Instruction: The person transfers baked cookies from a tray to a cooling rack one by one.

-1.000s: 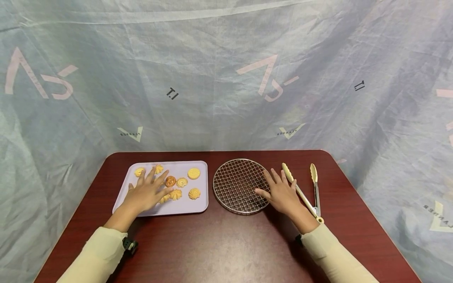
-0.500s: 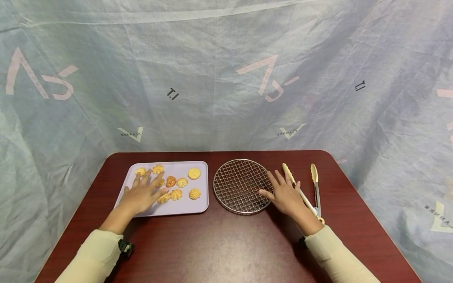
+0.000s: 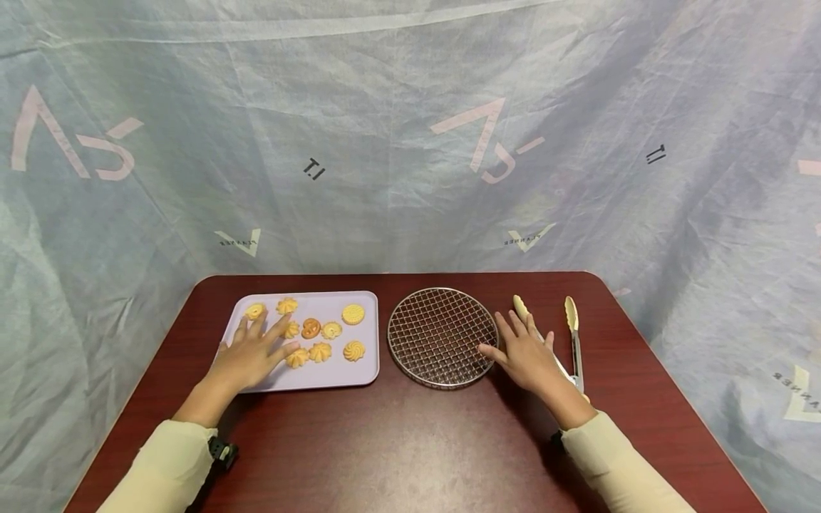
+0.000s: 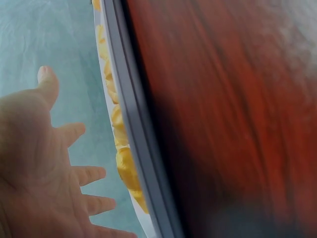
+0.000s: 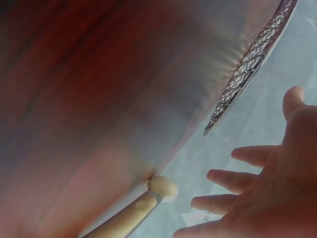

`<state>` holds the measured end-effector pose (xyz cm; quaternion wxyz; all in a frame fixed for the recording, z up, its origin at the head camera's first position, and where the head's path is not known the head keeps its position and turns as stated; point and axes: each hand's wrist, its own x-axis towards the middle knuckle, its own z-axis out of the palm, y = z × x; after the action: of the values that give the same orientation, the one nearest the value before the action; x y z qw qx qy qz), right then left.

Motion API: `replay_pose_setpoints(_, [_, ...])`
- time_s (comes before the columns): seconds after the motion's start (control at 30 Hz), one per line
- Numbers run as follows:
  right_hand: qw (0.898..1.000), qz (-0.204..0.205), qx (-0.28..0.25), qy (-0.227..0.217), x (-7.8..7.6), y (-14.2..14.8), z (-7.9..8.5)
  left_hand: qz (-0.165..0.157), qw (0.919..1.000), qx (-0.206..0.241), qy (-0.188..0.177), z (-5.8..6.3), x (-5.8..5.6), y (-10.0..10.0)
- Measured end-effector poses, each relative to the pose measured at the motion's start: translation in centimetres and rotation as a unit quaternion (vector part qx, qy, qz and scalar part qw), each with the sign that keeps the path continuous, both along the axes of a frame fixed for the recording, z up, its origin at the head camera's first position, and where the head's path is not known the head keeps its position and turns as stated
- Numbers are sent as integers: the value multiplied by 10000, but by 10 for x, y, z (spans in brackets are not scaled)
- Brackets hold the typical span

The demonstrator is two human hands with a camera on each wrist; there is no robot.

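counter (image 3: pixel 398 449): dark red wood, rounded corners | backdrop (image 3: pixel 398 128): wrinkly pale blue-grey sheet hung behind it, faint pinkish logos plus small dark marks, wraps round both sides

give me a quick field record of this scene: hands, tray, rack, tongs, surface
left hand: fingers spread, over the left part of the tray, holding nothing
right hand: fingers spread, between rack and tongs, holding nothing
tray: pale lilac, rectangular, holds small yellow cookies
rack: round wire mesh, nothing on it, right of the tray
tongs: cream-tipped, lying open, right of the rack
table: dark red
backdrop: pale blue printed sheet
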<state>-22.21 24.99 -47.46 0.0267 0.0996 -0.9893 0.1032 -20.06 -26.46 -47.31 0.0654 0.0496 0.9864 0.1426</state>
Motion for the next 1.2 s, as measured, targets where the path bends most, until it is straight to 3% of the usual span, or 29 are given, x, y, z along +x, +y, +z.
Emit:
replay_pose_setpoints(0.33, [9992,-132,-170,-327,4,14,2,29,9999,-101,32,-4,1,-10])
replay_pose_setpoints(0.97, [9995,-269,-16,-184,8,31,0,212,9992,242,-217,-6,12,-32])
replay_pose_setpoints(1.2, [9986,-377,-17,-361,10,39,1,221,9992,255,-235,-11,13,-41])
